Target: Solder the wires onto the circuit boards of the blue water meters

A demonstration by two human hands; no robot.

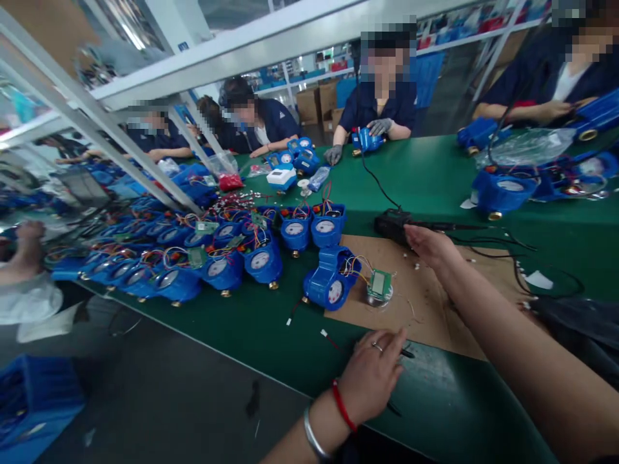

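My right hand [432,250] reaches across brown cardboard [435,303] and grips the near end of a small black box [391,225] with a cable. My left hand [374,377] is low over the green table near the cardboard's front edge. Its fingers are bent together over a slim black tool [409,353], mostly hidden beneath them. Between the hands, a green circuit board with a display [380,283] rests on the cardboard, wired to an opened blue water meter [331,283]. Short leads with white plugs [324,333] lie near my left hand.
Rows of blue meters [217,267] with loose wires fill the table's left side. Black cables [483,248] run right of the box. Co-workers sit across the table; one gloved hand [380,126] holds a meter. A metal shelf frame [290,45] crosses above. A blue bin [43,399] stands at lower left.
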